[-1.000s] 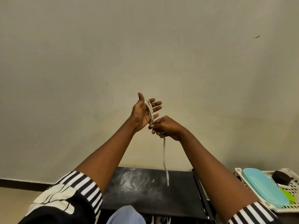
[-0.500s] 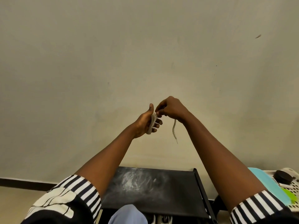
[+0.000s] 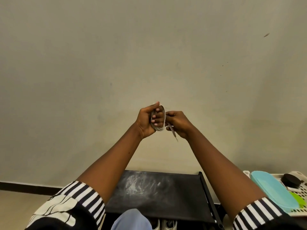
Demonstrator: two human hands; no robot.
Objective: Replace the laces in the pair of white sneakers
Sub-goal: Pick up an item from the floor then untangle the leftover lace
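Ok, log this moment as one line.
left hand: lace coil wrapped round fingers | right hand: pinching lace tail | sneakers: untouched

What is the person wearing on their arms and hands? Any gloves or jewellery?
No gloves: the left hand and right hand are bare, and no rings, watch or bracelets show. Both forearms are bare too. The sleeves are short, ending above the elbow in black-and-white striped cuffs: left sleeve, right sleeve. Above the left cuff the fabric turns dark with large cream wavy shapes.
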